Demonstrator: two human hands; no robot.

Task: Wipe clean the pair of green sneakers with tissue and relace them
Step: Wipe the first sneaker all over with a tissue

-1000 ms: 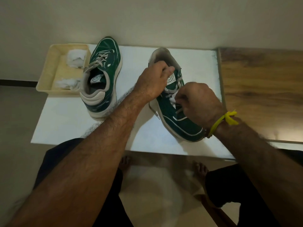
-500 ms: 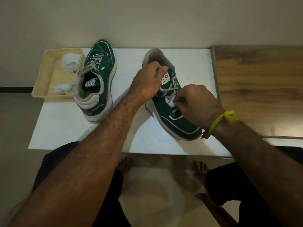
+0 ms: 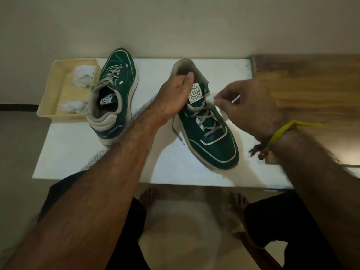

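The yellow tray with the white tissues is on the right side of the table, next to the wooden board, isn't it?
Not quite. The head view shows the pale yellow tray holding crumpled white tissues on the left side of the white table, beside the left green sneaker. The brown wooden board lies on the right.

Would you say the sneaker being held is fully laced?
Not fully: the right sneaker has crossed laces, but one lace end hangs loose beside it.
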